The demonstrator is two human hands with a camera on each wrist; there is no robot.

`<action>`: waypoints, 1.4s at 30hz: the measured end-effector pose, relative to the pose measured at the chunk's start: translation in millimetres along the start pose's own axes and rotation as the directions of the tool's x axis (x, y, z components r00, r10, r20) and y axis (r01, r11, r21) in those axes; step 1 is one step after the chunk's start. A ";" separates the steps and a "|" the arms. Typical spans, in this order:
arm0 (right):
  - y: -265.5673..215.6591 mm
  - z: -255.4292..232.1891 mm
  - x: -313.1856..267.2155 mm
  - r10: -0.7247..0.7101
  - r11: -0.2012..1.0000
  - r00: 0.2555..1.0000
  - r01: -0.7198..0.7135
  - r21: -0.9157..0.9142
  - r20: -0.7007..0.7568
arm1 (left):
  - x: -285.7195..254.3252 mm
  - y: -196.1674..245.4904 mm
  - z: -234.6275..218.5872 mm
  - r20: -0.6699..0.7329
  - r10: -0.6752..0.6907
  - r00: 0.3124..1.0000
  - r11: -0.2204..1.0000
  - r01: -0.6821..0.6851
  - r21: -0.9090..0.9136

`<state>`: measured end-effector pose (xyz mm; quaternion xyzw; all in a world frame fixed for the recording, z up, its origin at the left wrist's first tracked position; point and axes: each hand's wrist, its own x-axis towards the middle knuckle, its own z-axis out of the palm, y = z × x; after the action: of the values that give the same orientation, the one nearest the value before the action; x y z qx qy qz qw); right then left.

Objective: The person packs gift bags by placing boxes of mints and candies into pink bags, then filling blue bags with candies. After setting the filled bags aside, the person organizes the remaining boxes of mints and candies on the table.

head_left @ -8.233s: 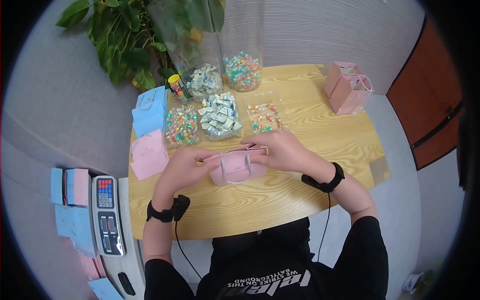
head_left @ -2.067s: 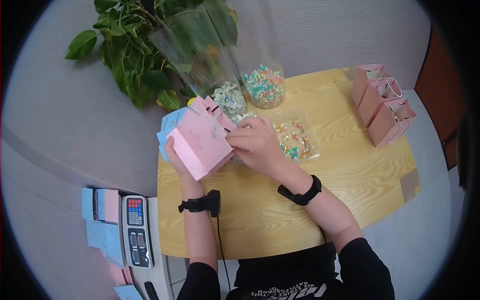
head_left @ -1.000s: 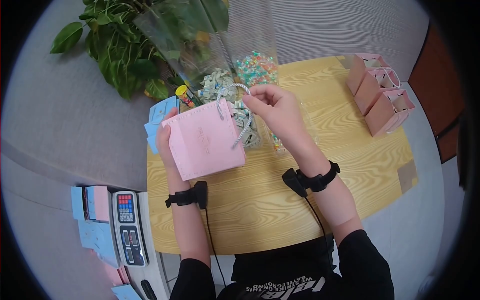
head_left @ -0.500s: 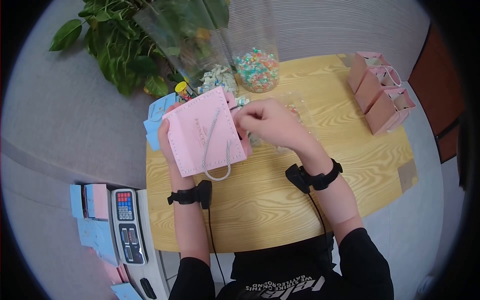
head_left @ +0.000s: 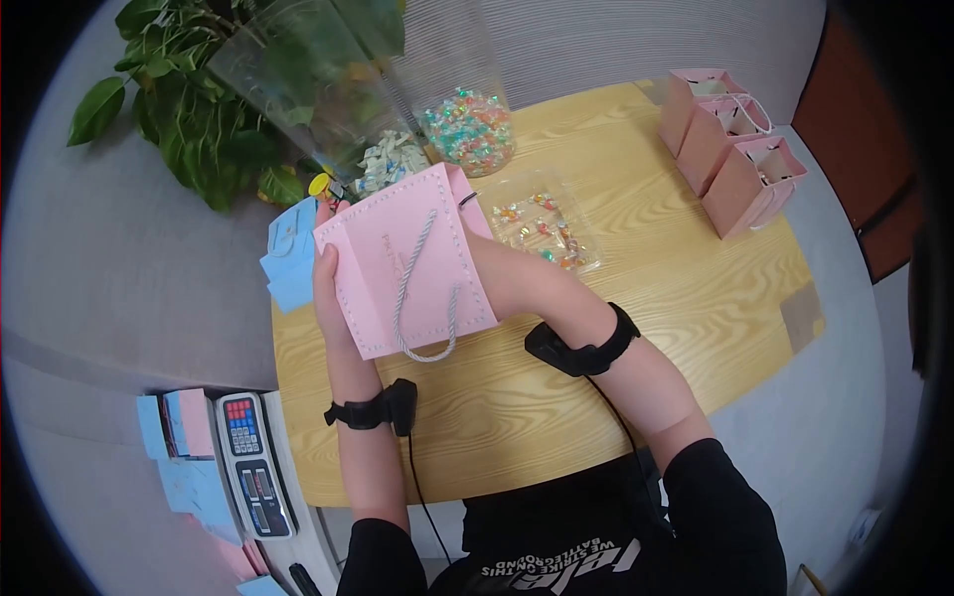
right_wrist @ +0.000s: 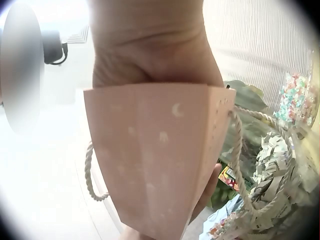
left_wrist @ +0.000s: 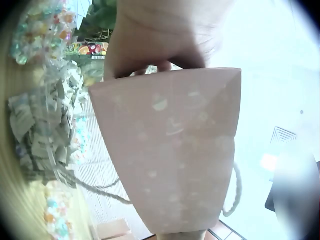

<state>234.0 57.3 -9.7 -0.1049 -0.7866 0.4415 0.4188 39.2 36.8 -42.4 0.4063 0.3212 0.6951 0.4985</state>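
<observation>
Holds the pink bag (head_left: 417, 263) tilted above the worktop (head_left: 497, 427) with the left hand (head_left: 330, 283), with the fingers bent round its bottom end and the thumb against its front. Reaches through the open top with the right hand (head_left: 497, 283), in as far as the wrist; cannot tell whether with fingers spread, together or pinching, hidden as they are in the bag. Shows a rope handle (head_left: 401, 293) drooping down the front. Near the left fingers, includes a yellow-capped tube (head_left: 320, 186) and blue bags (head_left: 285, 243). Beyond the right wrist, offers wrapped candies (head_left: 542, 226) in a clear tray (head_left: 594, 266). Farther back, shows white packets (head_left: 390, 164) and colourful candies (head_left: 467, 131) in tall clear containers (head_left: 477, 60). At far right, includes three upright pink bags (head_left: 711, 149).
</observation>
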 end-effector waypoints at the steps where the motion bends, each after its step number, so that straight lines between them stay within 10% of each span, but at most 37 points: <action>1: -6.5 -2.2 -1.6 0.136 0.978 0.985 -0.152 0.145 0.110 | -2.7 0.9 3.2 0.016 0.024 1.000 0.999 -0.025 0.033; 4: 54.6 13.8 -15.3 0.227 0.973 0.946 -0.229 -0.017 0.230 | -10.3 3.6 7.3 0.007 0.005 1.000 0.999 -0.005 0.034; 8: -1.0 10.0 -3.5 0.024 0.989 0.990 -0.043 0.142 0.137 | -13.6 6.6 -0.1 0.023 0.008 1.000 0.999 -0.009 0.033; 10: 5.8 16.0 -3.8 -0.101 0.952 0.983 0.140 -0.273 0.152 | -17.3 9.8 0.3 0.061 -0.020 0.998 0.997 0.024 -0.069; 25: -6.1 50.8 -19.7 0.281 0.921 0.867 -0.365 0.139 0.412 | -88.6 18.6 -30.1 -0.119 -0.275 0.954 0.952 0.288 0.104; 32: -2.9 61.0 -4.5 0.190 0.969 0.880 -0.098 -0.226 0.435 | -92.3 41.7 -98.4 -0.220 -0.386 0.896 0.922 0.382 -0.062; 35: 9.8 45.9 -1.3 -0.129 0.921 0.949 0.223 -0.320 0.288 | -82.7 50.4 -118.9 -0.124 -0.401 0.908 0.911 0.381 -0.157; 38: 9.5 17.6 5.1 -0.159 0.955 0.987 0.149 -0.256 -0.020 | -89.0 53.8 -127.9 -0.159 -0.417 0.895 0.896 0.376 -0.235; 40: 13.7 3.9 9.1 0.224 0.908 0.951 -0.283 -0.307 -0.215 | -101.1 51.7 -123.2 -0.128 -0.367 0.922 0.888 0.306 -0.343; 42: 31.0 7.4 11.9 0.245 0.808 0.943 -0.327 -0.490 -0.225 | -102.4 50.6 -128.5 -0.172 -0.431 0.886 0.866 0.352 -0.355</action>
<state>214.5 77.4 -29.1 -0.3647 -0.8175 0.2611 0.3613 -78.7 -81.3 -83.9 0.1583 0.3418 0.6652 0.6446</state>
